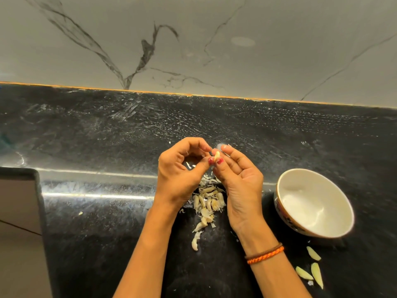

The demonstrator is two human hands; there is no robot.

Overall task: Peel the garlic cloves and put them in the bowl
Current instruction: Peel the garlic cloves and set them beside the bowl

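A small pale garlic clove [217,156] is held up above the black counter between both hands. My left hand [182,173] pinches it with thumb and curled fingers from the left. My right hand [238,179] pinches it from the right, thumb against the clove. Under the hands lies a pile of several garlic cloves and papery skins [207,203]. A white bowl [285,191] with a patterned outside stands to the right of my right hand; its inside looks empty. Three pale peeled-looking cloves [314,268] lie on the counter in front of the bowl.
The black speckled counter [107,222] meets a grey marbled wall [193,39] at the back. At the left the counter ends at a cut-out edge [40,203] with floor below. A stray skin bit [80,213] lies left of the pile.
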